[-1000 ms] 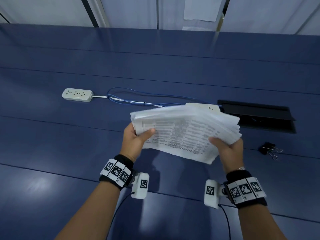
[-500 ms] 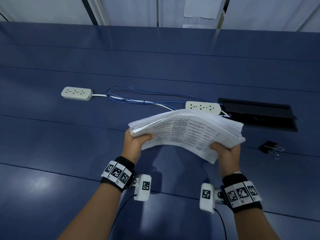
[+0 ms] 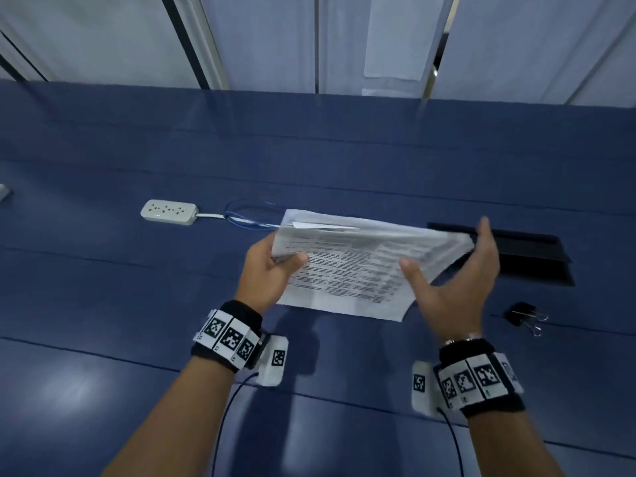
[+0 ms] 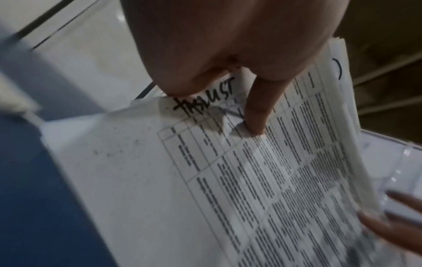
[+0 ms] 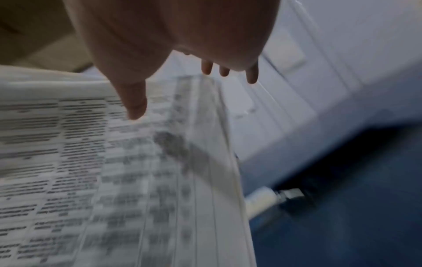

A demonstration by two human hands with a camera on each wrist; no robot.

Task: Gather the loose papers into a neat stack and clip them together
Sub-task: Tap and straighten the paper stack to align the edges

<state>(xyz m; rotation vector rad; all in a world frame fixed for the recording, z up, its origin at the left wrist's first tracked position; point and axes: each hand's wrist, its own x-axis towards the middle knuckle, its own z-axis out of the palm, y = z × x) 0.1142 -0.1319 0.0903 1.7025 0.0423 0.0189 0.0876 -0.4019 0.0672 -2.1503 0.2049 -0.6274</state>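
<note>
Gripping one paper stack (image 3: 358, 266) by its near-left corner, left hand (image 3: 272, 270), right hand (image 3: 454, 287) spread open just beside its right edge, two binder clips (image 3: 525, 316) right of stack, one power strip (image 3: 169, 212) far-left, bare table (image 3: 103, 304) left of stack.

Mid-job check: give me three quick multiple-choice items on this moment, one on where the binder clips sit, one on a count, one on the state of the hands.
1. Where are the binder clips?
A. On the table, right of the right hand
B. Clamped on the papers
C. Beside the left power strip

2. How many power strips show on the table in the head view?
A. None
B. One
C. Three

3. Which hand grips the paper stack?
A. Right only
B. Neither
C. Left only

Answers:
1 A, they lie loose on the blue top.
2 B, one white power strip is in sight.
3 C, the left hand pinches the stack's corner while the right hand is spread at its edge.
</note>
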